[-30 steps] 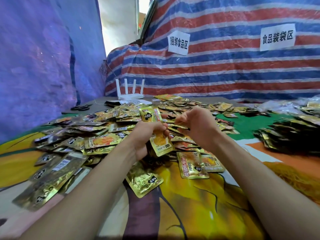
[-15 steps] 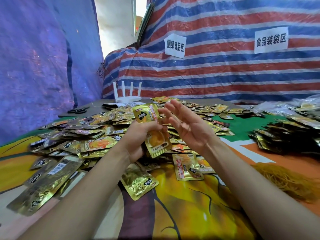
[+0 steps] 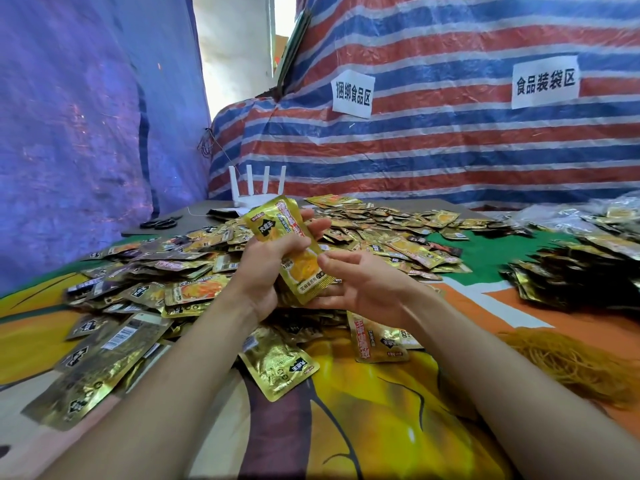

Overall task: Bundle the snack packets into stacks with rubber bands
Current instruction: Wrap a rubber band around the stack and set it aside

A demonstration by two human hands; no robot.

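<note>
My left hand (image 3: 263, 271) grips a small stack of gold snack packets (image 3: 282, 237) upright above the table, thumb across the front and fingers wrapped behind the top. My right hand (image 3: 363, 285) lies palm up beside it, its straight fingers reaching under the stack's lower end and its thumb touching the stack's right edge. Loose gold packets (image 3: 180, 289) cover the table in a wide heap around both hands. A tangle of yellow rubber bands (image 3: 568, 362) lies at the right, apart from both hands.
A dark heap of bundled packets (image 3: 571, 271) sits at the right, with clear bags (image 3: 568, 216) behind it. A white router (image 3: 256, 197) and black scissors (image 3: 161, 223) stand at the back left. Tarpaulin walls close in behind and to the left.
My right hand left the heap, opened upright beside the stack, then dropped palm up under the stack's lower end. My left hand kept its grip and raised the stack slightly.
</note>
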